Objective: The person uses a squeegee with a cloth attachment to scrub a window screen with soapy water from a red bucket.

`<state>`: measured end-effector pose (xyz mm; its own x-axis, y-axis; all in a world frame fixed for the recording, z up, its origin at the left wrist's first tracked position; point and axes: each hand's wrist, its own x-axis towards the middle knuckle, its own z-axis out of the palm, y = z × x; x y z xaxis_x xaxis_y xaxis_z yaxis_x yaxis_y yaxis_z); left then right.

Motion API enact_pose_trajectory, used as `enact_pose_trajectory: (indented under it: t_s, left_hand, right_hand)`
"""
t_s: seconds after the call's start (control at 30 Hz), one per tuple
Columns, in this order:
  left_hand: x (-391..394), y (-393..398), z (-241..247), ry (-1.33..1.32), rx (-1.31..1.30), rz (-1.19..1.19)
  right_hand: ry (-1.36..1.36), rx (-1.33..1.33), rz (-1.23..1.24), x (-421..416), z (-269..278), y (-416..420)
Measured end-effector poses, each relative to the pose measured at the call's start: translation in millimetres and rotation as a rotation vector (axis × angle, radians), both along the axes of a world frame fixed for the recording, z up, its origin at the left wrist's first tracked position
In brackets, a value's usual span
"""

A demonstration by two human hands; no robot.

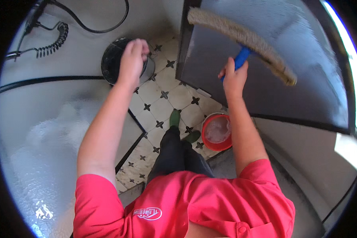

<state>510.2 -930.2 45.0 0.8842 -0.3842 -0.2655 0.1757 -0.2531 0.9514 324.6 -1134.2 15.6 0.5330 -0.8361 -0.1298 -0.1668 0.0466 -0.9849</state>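
Note:
My right hand [235,77] grips the blue handle [242,57] of a window-washer applicator with a long, fluffy tan sleeve [241,35]. The sleeve lies across, or just in front of, a dark-framed glass panel [214,68] that has wet, soapy streaks on its upper right part. My left hand [135,52] is raised with its fingers curled, over the rim of a black bucket [107,64]; no object shows in it. Whether it touches the bucket is unclear.
A red bucket [206,145] of sudsy water stands on the patterned tile floor [163,108] by my feet. Wet suds cover a pale glossy surface [47,148] at left. A coiled black cable [55,43] and a black hose [92,29] hang at upper left.

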Motion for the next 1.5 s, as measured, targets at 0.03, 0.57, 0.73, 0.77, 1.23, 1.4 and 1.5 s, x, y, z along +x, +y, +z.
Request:
enact_pose_trajectory:
  t_s: [0.03,0.57,0.73,0.77,1.23,1.4,1.5]
  left_hand:
    - [-8.9,10.9,-29.1,0.084,0.030,-0.005]
    - [-125.5,128.1,-198.8,0.686,0.284,0.011]
    - [-72.4,129.9,-130.2,0.270,0.318,0.052]
    - [-51.2,133.8,-102.8,0.064,0.319,0.051]
    - [93.5,84.7,190.8,-1.656,0.866,0.160]
    - [96.3,91.1,174.0,-1.631,1.162,0.139]
    - [97.4,91.0,166.3,-1.601,1.321,0.088]
  right_hand:
    - [0.036,0.014,-0.037,-4.6,-28.3,5.2]
    - [-0.231,-0.023,-0.159,16.0,-56.5,1.1]
    - [0.069,0.163,-0.183,-31.2,-124.3,14.8]
    - [0.198,0.143,-0.132,-51.3,-140.3,14.1]
    - [0.512,0.103,0.003,-123.5,-114.8,15.6]
    - [0.475,0.114,0.025,-122.8,-91.3,19.6]
    - [0.439,0.034,-0.029,-129.0,-94.3,15.2]
